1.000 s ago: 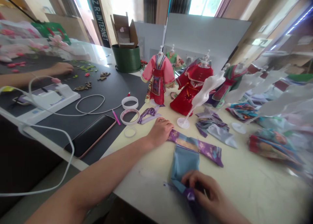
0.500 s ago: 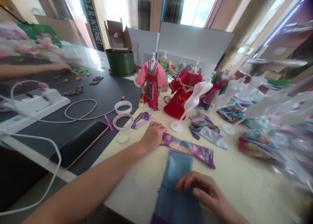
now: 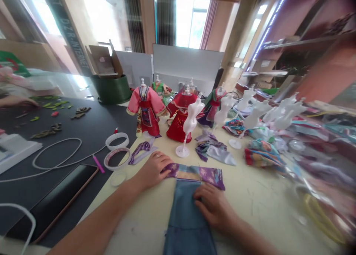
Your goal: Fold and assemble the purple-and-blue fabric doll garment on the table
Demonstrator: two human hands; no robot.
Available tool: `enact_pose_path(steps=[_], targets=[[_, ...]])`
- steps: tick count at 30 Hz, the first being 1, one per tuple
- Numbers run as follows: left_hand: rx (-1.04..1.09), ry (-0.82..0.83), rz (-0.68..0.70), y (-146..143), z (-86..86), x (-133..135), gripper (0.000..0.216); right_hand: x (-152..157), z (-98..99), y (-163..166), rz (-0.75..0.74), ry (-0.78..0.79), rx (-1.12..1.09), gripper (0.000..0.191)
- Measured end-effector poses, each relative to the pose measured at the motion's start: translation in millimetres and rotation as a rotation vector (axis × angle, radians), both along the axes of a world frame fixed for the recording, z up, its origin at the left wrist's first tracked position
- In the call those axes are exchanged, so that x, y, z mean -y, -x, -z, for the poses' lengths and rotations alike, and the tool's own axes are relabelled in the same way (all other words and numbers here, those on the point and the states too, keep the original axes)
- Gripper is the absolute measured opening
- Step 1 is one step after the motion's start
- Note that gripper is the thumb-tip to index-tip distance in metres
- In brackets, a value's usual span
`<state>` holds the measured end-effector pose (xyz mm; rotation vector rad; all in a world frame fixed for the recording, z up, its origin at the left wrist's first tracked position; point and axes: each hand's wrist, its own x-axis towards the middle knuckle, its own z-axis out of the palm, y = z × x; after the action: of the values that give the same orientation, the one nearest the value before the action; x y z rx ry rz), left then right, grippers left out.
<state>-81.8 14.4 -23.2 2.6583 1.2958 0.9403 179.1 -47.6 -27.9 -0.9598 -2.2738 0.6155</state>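
Note:
My left hand [image 3: 152, 171] lies on the left end of a purple floral fabric band [image 3: 194, 173], a ring on one finger, with its fingers resting on the cloth. A long blue fabric panel [image 3: 186, 218] hangs from that band towards me and runs off the bottom of the picture. My right hand [image 3: 213, 206] presses on the panel's right side near the band, covering part of it. Neither hand grips the cloth. Both pieces lie on a cream tabletop [image 3: 250, 195].
Doll garments on white stands, including a pink robe [image 3: 146, 108] and a red dress [image 3: 179, 123], stand beyond my hands. Loose fabric [image 3: 211, 151] lies nearby. Tape rolls [image 3: 116, 151] and a phone [image 3: 52, 203] lie left; a co-worker's hand [image 3: 16, 103] rests far left.
The blue panel, bunched under my right hand earlier, now lies spread out towards me. My right hand has moved up it towards the band. The view has swung left and back.

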Motion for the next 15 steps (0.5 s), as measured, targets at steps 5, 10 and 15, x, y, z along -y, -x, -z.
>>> enact_pose_path(steps=[5,10,15], targets=[[0.117,-0.123,-0.162,11,-11.7,-4,0.016,-1,-4.2,0,0.052,-0.168,0.02,0.014],[0.117,-0.134,-0.18,-1,-29.1,12,0.019,-18,-3.0,-19,0.326,-0.235,0.097,0.021],[-0.107,0.018,0.021,-33,-13.9,34,0.018,-39,-1.2,-42,0.484,-0.145,0.202,0.02]])
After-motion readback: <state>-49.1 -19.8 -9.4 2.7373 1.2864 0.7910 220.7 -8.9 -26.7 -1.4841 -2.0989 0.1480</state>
